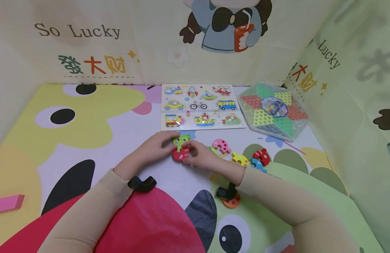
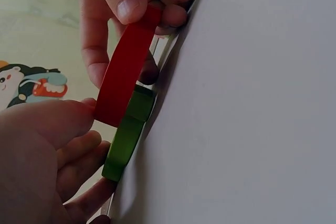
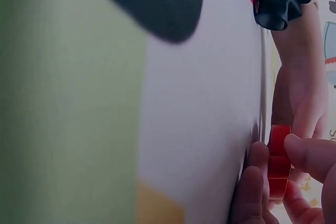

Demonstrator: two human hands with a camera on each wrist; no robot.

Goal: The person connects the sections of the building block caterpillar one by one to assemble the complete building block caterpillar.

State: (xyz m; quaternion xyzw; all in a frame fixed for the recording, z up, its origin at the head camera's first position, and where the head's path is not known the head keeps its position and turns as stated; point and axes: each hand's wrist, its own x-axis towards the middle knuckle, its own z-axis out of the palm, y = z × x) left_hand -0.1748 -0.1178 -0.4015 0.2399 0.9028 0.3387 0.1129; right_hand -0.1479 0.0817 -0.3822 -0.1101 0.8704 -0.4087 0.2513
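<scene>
Clearly, both hands are busy with two small wooden pieces that touch each other on the white patch of the patterned tablecloth point(image 1: 163, 168), just in front of the vehicle peg-puzzle board point(image 1: 189, 114). The left hand point(image 1: 155, 146) curls its thumb and fingers about the green animal-head piece point(image 1: 182, 139), its thumb tip also touching the red piece numbered 2 point(image 1: 180, 155). The right hand point(image 1: 202, 155) pinches that red piece between thumb and fingers, leaving only the piece's width between them. Whether the two pieces are fully interlocked, I cannot tell. Beyond the right hand lie a pink spotted piece point(image 1: 221, 145), a yellow one point(image 1: 240, 159), a blue one point(image 1: 257, 164) and a red one numbered 8 point(image 1: 261, 156).
</scene>
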